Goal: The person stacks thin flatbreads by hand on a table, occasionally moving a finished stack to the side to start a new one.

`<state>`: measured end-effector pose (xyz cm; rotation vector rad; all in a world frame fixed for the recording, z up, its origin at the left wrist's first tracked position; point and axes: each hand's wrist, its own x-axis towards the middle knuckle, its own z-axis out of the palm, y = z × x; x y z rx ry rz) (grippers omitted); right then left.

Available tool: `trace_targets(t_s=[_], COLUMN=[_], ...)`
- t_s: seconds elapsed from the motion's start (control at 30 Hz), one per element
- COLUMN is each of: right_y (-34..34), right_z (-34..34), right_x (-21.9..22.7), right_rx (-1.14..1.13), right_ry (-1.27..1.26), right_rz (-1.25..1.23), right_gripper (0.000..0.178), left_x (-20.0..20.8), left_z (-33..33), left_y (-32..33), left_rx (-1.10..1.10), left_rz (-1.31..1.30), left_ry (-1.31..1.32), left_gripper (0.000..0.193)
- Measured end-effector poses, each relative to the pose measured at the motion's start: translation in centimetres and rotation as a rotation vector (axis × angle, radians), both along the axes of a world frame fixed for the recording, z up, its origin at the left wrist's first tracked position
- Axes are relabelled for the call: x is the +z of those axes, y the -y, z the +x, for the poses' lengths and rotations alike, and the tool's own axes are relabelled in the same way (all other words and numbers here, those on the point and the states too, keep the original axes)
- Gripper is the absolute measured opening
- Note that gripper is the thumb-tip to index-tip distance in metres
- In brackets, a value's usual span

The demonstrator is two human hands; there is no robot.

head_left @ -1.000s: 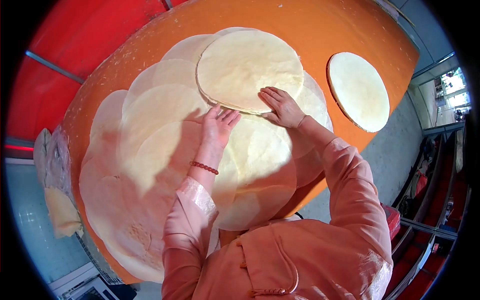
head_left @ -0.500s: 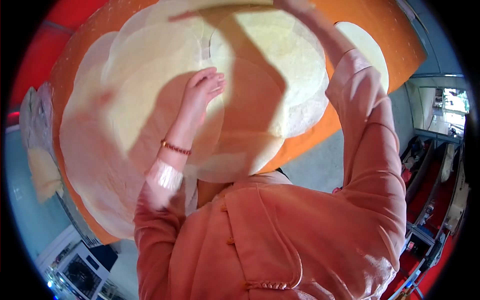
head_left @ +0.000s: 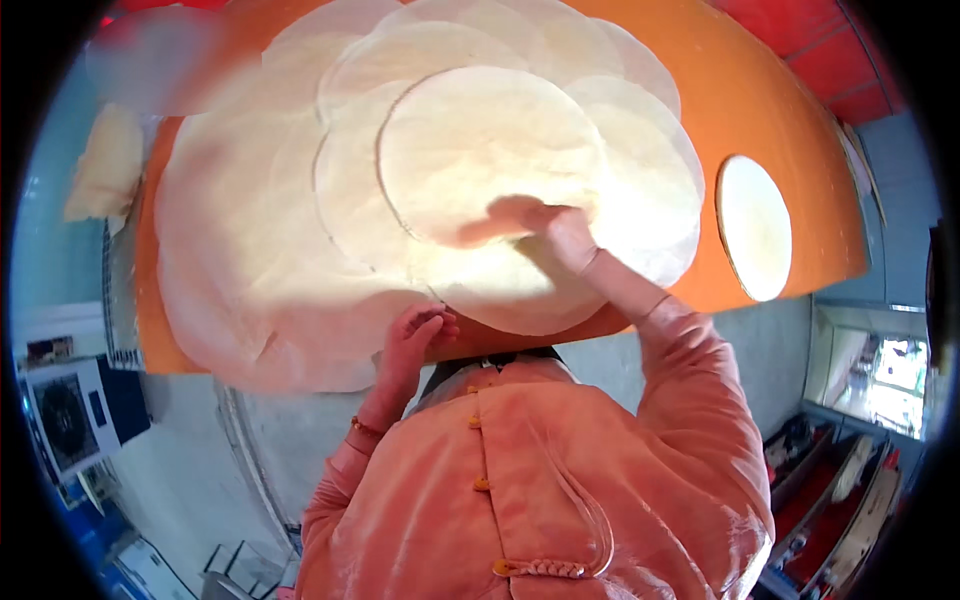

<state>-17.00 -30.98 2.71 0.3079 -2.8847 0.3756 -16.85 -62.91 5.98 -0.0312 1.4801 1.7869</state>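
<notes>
Across the worktop (head_left: 790, 130): orange surface, curving round in this view, with a great pale load filling its middle and left.
Sheet spread (head_left: 240, 190): thin round sheets, one overlapping the next, reaching right down to the near edge on the left.
Pink jacket (head_left: 420, 470): close up against that near edge, sleeves coming forward on both sides.
Top round (head_left: 480, 140): lying flat on the spread, right of its centre, rim casting a dark line along the left.
Separate disc (head_left: 757, 230): off to the right, apart from the spread, orange showing between them.
Right hand (head_left: 563, 236): out over the near part of the top round, fingers blurred (quick work, this!), so I cannot tell whether they grip or touch it.
Left hand (head_left: 418, 332): low at the near edge, just beside the sheets, fingers loosely bent, nothing visible in its hold.
Bracelet (head_left: 366, 428): reddish, round the left wrist.
</notes>
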Motion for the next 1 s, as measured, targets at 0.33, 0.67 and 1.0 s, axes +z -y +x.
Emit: trace_targets(t_s=[0.33, 0.67, 1.0], right_y=[3.0, 7.6, 9.4], right_z=[-9.1, -3.9, -1.8], right_x=[20.0, 0.0, -0.1], right_rx=[-0.03, 0.284, 0.235], right_ry=[-0.435, -0.453, -0.328], right_rz=[0.088, -0.053, 0.068], right_gripper=[0.018, 0.04, 0.044], left_x=[-0.9, -5.0, -5.2], left_z=[-1.4, -2.4, -1.6], left_y=[1.0, 1.0, 0.8], left_rx=[0.666, 0.594, 0.713], left_rz=[0.235, 0.339, 0.348], left_ry=[0.091, 0.01, 0.122], left_gripper=[0.021, 0.01, 0.018])
